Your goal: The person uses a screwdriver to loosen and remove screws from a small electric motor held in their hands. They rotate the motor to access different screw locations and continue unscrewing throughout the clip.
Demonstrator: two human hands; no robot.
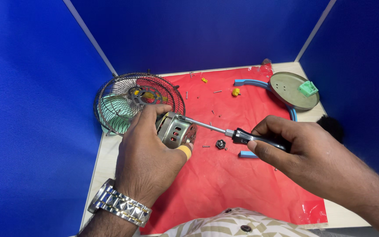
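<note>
My left hand (148,156) grips a small metal fan motor (176,129) above the red mat (224,184); a yellow band wraps one fingertip and a metal watch sits on the wrist. My right hand (294,151) holds a black-handled screwdriver (242,136). Its steel shaft runs left and its tip meets the top edge of the motor housing.
A wire fan guard (123,98) with a pale green part inside lies at the back left. A round olive base plate (292,90) with a green block, a blue curved piece (253,83), a small black knob (220,144), yellow bits and loose screws lie on the mat. Blue partition walls enclose the table.
</note>
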